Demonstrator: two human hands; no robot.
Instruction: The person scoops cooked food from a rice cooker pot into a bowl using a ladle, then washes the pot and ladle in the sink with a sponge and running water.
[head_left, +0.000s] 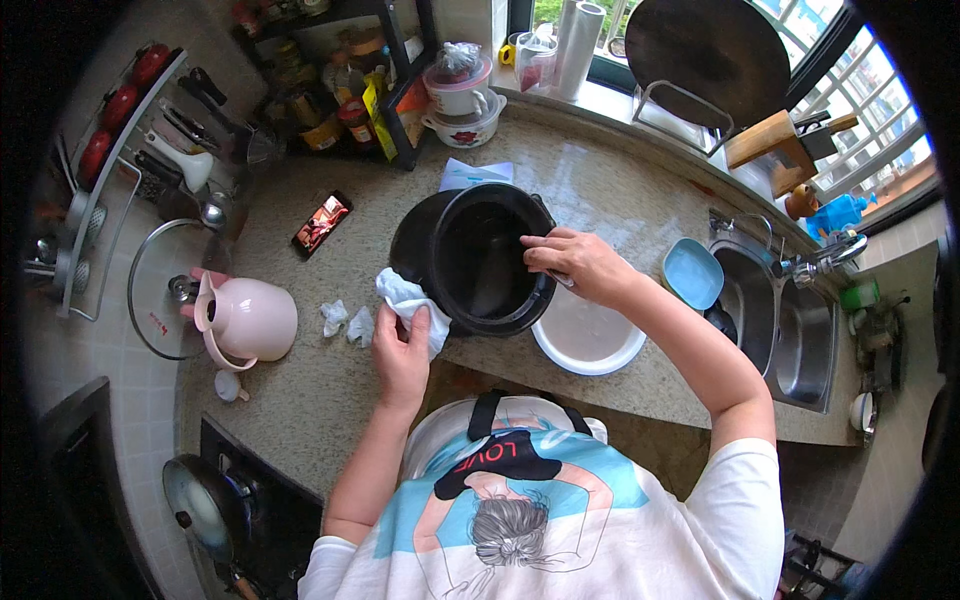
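A deep black pot (487, 255) is tipped on the counter, its mouth turned towards me. My right hand (574, 262) grips the pot's rim on the right, fingers reaching over the edge. Something small and pale shows under that palm, too covered to name. In my left hand (401, 352) is a crumpled white paper tissue (411, 296), held at the pot's lower left side. Two crumpled tissue pieces (347, 321) lie just left of that hand. Partly behind the pot, a white basin (589, 337) sits near the counter's front edge.
On the left stand a pink jug (259, 319) and a glass lid (154, 300); a lit phone (322, 223) lies behind them. To the right are a blue plastic container (691, 274) and a steel double sink (799, 360). A knife block (772, 154) stands by the window.
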